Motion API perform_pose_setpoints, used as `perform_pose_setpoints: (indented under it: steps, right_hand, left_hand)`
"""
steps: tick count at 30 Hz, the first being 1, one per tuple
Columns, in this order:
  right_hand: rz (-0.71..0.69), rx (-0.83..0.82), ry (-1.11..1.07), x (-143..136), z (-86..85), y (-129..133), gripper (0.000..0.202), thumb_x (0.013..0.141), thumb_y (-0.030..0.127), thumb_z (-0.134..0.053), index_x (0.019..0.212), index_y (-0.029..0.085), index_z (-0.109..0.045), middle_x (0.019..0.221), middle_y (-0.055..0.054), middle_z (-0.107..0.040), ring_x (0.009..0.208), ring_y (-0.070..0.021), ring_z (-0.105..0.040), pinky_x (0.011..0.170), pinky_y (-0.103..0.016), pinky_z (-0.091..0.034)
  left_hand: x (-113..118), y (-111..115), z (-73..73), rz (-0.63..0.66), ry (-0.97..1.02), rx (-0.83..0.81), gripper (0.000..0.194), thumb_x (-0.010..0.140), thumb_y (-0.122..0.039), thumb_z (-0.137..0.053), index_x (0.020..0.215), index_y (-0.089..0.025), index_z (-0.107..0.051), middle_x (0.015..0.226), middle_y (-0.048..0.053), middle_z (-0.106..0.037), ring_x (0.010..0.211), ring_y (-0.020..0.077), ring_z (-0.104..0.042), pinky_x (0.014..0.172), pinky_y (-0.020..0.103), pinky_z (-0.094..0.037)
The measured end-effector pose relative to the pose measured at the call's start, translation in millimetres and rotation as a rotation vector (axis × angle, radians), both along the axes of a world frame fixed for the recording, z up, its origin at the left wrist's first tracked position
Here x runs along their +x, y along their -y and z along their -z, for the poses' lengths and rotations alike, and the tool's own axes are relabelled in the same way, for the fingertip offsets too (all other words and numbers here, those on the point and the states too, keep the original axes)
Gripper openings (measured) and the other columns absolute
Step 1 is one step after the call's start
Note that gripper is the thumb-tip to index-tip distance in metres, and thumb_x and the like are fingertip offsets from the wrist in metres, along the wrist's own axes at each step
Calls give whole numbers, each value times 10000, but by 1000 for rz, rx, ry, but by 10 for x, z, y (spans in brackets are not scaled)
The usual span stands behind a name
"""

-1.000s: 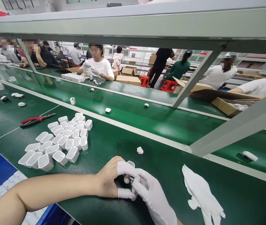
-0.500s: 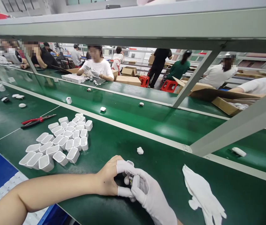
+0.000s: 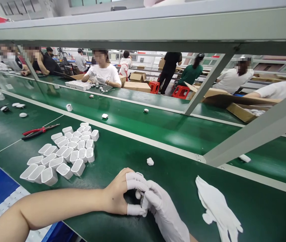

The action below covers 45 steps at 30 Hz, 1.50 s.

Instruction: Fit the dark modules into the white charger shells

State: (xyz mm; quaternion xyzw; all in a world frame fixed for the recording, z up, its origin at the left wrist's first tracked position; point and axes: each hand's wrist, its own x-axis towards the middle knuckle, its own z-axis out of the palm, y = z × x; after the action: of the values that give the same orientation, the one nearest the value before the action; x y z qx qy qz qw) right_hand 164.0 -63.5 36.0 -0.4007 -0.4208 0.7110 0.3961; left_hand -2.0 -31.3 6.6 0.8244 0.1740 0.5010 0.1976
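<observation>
My left hand [image 3: 119,193], bare but for white finger covers, curls its fingers and thumb around a small white plastic piece [image 3: 145,201] with a dark part showing inside. In a white glove, my right hand [image 3: 168,213] pinches the same piece from the other side. Fingers hide much of it, so its exact kind cannot be made out. To the left, several open white plastic shells [image 3: 67,153] stand grouped on the green bench [image 3: 102,223]. A small crumpled white bit [image 3: 150,161] lies just beyond my hands.
Red-handled pliers [image 3: 40,131] lie left, past the shells. A loose white glove [image 3: 217,205] rests at right. Beyond a pale rail, a green belt [image 3: 125,122] carries small white pieces [image 3: 104,116]. A slanted metal post [image 3: 253,126] rises at right. Co-workers sit opposite.
My right hand has shifted its fingers and turned the white piece, so less of its dark inside shows. The pieces on the belt have moved left.
</observation>
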Motion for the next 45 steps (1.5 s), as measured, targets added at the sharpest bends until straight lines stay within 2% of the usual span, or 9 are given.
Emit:
perform_pose_setpoints:
  steps: [5,8,14,18,25,28,33,40,45]
  right_hand:
    - [-84,31,-147,19,-67,4,318,834,407,-642,664,141,-605,832,-54,-564,706,-161,-507,655,-281,-421]
    - [-83,85,-157,27,-102,-4,343,867,443,-620,694,147,-622,806,-57,-539,805,-196,-489,715,-297,-413]
    - [-23,89,-30,22,-64,-35,258,850,415,-660,771,173,-618,778,-28,-512,784,-189,-461,744,-315,-410]
    - [-74,119,-111,25,-14,-41,412,877,472,-589,603,180,-493,732,-35,-481,833,-217,-477,776,-330,-419]
    - [-211,119,-163,89,-50,-70,323,919,374,-526,670,170,-560,779,-55,-515,866,-224,-491,832,-350,-417]
    - [-209,100,-204,83,-77,-79,317,900,366,-532,651,174,-562,759,-54,-520,866,-232,-498,853,-364,-420]
    - [-92,147,44,39,-98,-60,397,885,466,-598,625,175,-523,728,-39,-537,756,-196,-498,702,-301,-407]
    - [-186,367,215,115,-119,-69,460,957,529,-426,668,189,-541,807,-54,-582,793,-210,-522,751,-325,-416]
    - [-67,273,302,51,19,-11,405,883,569,-556,743,190,-570,697,-6,-538,655,-163,-479,667,-298,-421]
  left_hand:
    - [-4,-24,6,6,80,-41,445,731,-282,-702,1143,-208,-552,1006,76,-645,909,212,-629,839,371,-495]
    - [-45,-78,1,-8,69,-49,459,742,-326,-706,1155,-202,-547,1025,84,-639,933,221,-618,840,378,-490]
    - [-88,-126,-26,-74,-77,68,512,797,-403,-706,1240,-218,-528,1081,96,-655,948,223,-585,868,384,-451]
    - [-85,-97,-46,-85,-66,116,504,782,-401,-739,1215,-227,-550,1014,69,-682,897,203,-571,822,345,-434]
    - [-94,-102,-27,-5,-25,32,498,774,-439,-744,1181,-217,-562,1015,72,-675,908,200,-584,838,339,-444]
    - [-93,-121,5,17,-11,2,488,785,-432,-739,1185,-217,-562,1039,79,-672,952,212,-596,868,354,-449]
    - [-94,-124,0,32,-33,43,490,803,-419,-733,1213,-217,-556,1062,87,-677,978,214,-594,878,357,-442]
    - [-101,-132,-24,12,-61,63,497,818,-436,-692,1232,-219,-524,1048,86,-673,955,215,-612,854,349,-438]
    - [-82,-155,-21,-81,-117,330,484,837,-462,-646,1212,-189,-511,985,81,-708,919,221,-624,785,351,-410]
